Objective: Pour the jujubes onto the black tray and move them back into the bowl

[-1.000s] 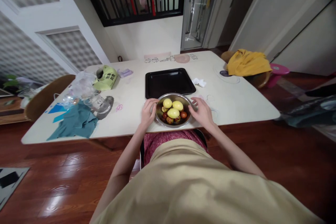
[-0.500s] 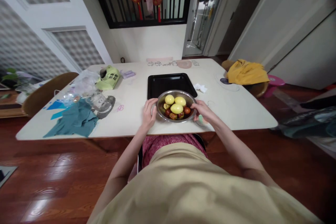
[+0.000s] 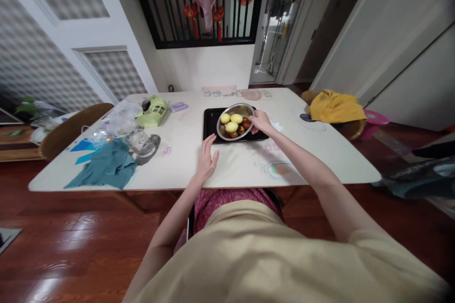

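Observation:
My right hand (image 3: 261,121) grips the right rim of a round metal bowl (image 3: 239,108), thumb over the edge. The bowl is above the black rectangular tray (image 3: 209,125), tilted down toward the left. Inside it are several smooth pale-yellow ovals (image 3: 232,127), which look like peeled potatoes, and several small red-brown round pieces (image 3: 246,124) whose kind I cannot make out. My left hand (image 3: 206,158) holds nothing. Its fingers are stretched out and apart, with the fingertips by the tray's near left corner.
On the white table (image 3: 185,161), a teal cloth (image 3: 106,165), a clear plastic container (image 3: 140,142), plastic bags (image 3: 122,116) and a green bag (image 3: 152,110) lie at left. A white tissue (image 3: 277,127) is right of the tray. A yellow cloth (image 3: 336,106) hangs over a chair at right.
The bowl has moved forward from the table's near side to over the tray and now tilts left. My left hand has let go of its rim; my right hand still grips it.

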### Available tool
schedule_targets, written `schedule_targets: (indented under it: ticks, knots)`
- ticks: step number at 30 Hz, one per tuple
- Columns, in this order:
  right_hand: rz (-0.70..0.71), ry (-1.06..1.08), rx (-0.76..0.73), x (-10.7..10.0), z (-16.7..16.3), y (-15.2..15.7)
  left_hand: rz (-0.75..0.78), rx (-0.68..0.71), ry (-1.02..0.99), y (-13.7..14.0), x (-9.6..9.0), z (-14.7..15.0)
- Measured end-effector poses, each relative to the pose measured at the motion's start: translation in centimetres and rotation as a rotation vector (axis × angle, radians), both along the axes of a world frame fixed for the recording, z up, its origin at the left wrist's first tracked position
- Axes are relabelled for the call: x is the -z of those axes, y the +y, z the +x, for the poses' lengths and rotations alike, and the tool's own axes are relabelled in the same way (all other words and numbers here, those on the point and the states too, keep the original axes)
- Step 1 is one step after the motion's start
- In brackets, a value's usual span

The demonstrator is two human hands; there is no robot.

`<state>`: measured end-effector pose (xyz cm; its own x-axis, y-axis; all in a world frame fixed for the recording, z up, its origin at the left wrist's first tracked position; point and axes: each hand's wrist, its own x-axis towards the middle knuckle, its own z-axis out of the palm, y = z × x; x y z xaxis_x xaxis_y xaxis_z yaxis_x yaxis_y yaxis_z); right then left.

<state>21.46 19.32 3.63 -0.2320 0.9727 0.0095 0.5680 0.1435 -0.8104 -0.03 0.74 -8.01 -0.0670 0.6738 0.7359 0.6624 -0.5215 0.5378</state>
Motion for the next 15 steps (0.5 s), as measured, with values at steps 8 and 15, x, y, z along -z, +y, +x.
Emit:
schedule_targets:
  ticks: [8, 15]
  knots:
    - [0.238, -0.374, -0.026, -1.4, -2.4, 1.9, -0.1, 0.008, 0.019, 0.2, 0.3, 0.0]
    - [0.428, -0.567, -0.009, -3.3, -3.8, 3.1, -0.2, 0.018, 0.019, 0.1, 0.5, 0.0]
